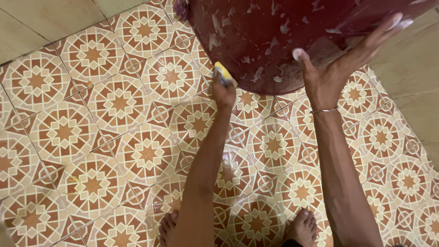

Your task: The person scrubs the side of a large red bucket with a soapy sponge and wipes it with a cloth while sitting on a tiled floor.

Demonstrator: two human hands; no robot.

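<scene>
A large dark red plastic tub (274,41) fills the top of the view, tilted up off the floor and flecked with white soap foam. My left hand (223,91) is closed around a yellow and blue scrub sponge (222,73) pressed against the tub's lower left edge. My right hand (336,64) lies flat against the tub's underside with fingers spread wide, propping it. A thin bracelet (323,110) circles my right wrist.
The floor is wet patterned tile (114,137) in orange, brown and cream. Plain beige tiles (41,18) border it at the top left and along the right side. My bare feet (302,226) stand at the bottom edge.
</scene>
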